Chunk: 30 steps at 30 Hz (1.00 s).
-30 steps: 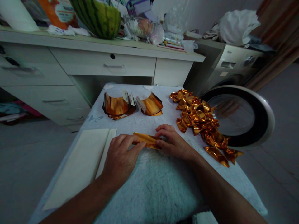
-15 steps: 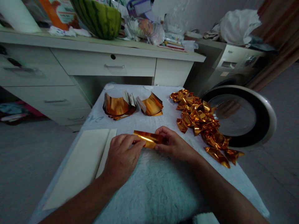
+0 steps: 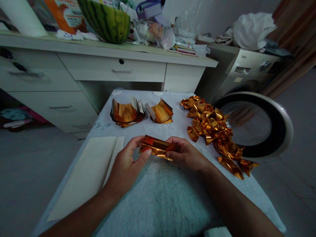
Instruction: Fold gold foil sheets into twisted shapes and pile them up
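A sheet of shiny gold foil paper, bent lengthwise into a trough-like strip, is held between my two hands above the cloth-covered table. My left hand pinches its left end, thumb in front and fingers behind. At the right end, my right hand grips it the same way. Beyond my hands lie two curved stacks of gold foil paper, a larger left stack and a smaller right stack. A heap of folded gold foil pieces spreads along the table's right side.
A folded white sheet lies at the table's left. Behind the table stands a white desk bearing a cut watermelon and plastic bags. To the right, a washing machine's open round door reaches close to the table edge.
The foil sheet has tipped from a rolled, closed-looking shape to show its creased, open inner side. My left hand has turned, so its thumb now presses the front edge.
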Available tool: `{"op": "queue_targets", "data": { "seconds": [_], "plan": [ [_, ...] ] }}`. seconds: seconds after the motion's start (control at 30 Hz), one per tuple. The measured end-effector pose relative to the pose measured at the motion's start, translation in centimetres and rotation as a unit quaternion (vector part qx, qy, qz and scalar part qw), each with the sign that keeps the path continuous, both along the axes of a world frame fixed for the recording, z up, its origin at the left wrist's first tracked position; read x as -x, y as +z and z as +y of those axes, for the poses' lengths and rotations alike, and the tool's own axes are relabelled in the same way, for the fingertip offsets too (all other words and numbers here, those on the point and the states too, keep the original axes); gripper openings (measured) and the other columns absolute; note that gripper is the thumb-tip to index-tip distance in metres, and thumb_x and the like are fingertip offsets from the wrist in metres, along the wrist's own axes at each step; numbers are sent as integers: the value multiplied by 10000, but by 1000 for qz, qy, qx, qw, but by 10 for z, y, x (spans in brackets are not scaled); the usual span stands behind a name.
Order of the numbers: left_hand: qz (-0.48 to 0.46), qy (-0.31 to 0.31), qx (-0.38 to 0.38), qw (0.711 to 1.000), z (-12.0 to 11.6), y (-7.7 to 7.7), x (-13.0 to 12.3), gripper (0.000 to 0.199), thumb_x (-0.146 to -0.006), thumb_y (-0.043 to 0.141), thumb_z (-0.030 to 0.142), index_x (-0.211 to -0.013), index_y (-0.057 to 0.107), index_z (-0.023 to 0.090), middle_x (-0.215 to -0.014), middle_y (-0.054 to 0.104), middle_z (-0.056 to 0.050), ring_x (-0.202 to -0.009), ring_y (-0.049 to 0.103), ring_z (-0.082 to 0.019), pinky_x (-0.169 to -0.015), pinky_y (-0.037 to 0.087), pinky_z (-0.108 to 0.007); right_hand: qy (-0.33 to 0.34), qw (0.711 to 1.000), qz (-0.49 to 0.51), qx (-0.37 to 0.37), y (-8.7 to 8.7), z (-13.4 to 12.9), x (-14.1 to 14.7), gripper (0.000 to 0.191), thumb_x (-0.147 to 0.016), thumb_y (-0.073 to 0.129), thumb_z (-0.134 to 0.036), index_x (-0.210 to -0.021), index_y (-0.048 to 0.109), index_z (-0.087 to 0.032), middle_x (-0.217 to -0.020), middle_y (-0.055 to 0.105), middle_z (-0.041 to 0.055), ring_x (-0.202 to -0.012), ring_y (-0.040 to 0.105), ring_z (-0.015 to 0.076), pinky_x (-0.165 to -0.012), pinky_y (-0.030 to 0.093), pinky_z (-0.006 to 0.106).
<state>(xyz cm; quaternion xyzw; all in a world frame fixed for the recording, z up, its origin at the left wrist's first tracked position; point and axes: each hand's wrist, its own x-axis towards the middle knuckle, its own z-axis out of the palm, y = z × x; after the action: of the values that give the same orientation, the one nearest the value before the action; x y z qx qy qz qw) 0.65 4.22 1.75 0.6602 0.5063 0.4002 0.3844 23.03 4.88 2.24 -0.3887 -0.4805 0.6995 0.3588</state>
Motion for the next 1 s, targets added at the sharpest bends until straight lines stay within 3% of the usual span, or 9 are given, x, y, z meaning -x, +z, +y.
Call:
{"op": "queue_targets", "data": {
  "seconds": [0.1,0.2,0.33,0.4,0.57,0.67,0.77,0.87,1.0],
  "plan": [
    [-48,-21,39,998,1,3,-1,207,-924,578,373,-1025,644,204,-1002,720,-31,-945,678,-206,-839,528,-339,-8,1000,9,3,-1,0,0,372,-735,824,-372,-922,561,-187,-726,564,-51,-542,461,58,-485,334,176],
    [-85,-10,61,994,2,5,-2,187,-896,614,371,-936,646,192,-924,724,-25,-869,687,-196,-802,532,-324,-8,1000,29,5,-2,1,1,368,-749,817,-359,-955,563,-190,-755,588,-47,-550,490,56,-489,352,171],
    [-152,14,111,982,2,9,-3,222,-862,653,385,-947,632,181,-876,710,-23,-786,680,-190,-734,555,-328,17,997,71,-22,-4,1,3,416,-745,827,-328,-1056,589,-187,-980,676,21,-790,644,115,-766,520,267],
    [-180,13,130,975,2,11,-4,225,-856,664,381,-953,620,183,-879,705,-23,-784,680,-189,-729,561,-332,26,996,81,-29,-6,0,4,434,-762,814,-335,-1111,609,-177,-1084,688,60,-960,668,168,-934,503,360],
    [-220,2,168,961,4,9,-4,273,-889,615,416,-1040,587,191,-918,701,-43,-800,692,-208,-715,572,-362,6,996,93,-4,-9,0,7,454,-757,816,-329,-1141,627,-177,-1134,705,81,-1050,676,211,-982,498,409],
    [-167,53,100,979,4,1,-3,305,-936,533,405,-1184,524,228,-1065,660,-61,-972,665,-230,-831,558,-427,-26,994,104,3,-8,0,10,451,-725,836,-317,-1103,628,-187,-1083,722,67,-971,699,199,-913,538,386],
    [-27,117,-67,990,0,-3,-3,337,-918,557,324,-1238,491,244,-1263,561,-78,-1200,534,-241,-1047,433,-495,-66,992,107,-3,-7,1,15,457,-725,835,-329,-1110,622,-207,-1048,725,52,-904,709,196,-870,557,384],
    [62,24,-165,984,-9,-1,-6,234,-937,521,260,-1169,549,244,-1186,574,-69,-1143,554,-221,-990,490,-437,-101,989,104,-29,-10,3,21,443,-732,829,-357,-1093,615,-215,-1033,719,45,-913,703,195,-879,546,373],
    [115,-67,-200,971,-17,0,-13,282,-951,496,213,-1224,560,243,-1220,589,-79,-1165,572,-220,-994,511,-422,-105,989,86,-66,-15,3,25,420,-735,823,-399,-1044,608,-211,-1026,693,42,-927,670,177,-883,518,343]
  ]
}}
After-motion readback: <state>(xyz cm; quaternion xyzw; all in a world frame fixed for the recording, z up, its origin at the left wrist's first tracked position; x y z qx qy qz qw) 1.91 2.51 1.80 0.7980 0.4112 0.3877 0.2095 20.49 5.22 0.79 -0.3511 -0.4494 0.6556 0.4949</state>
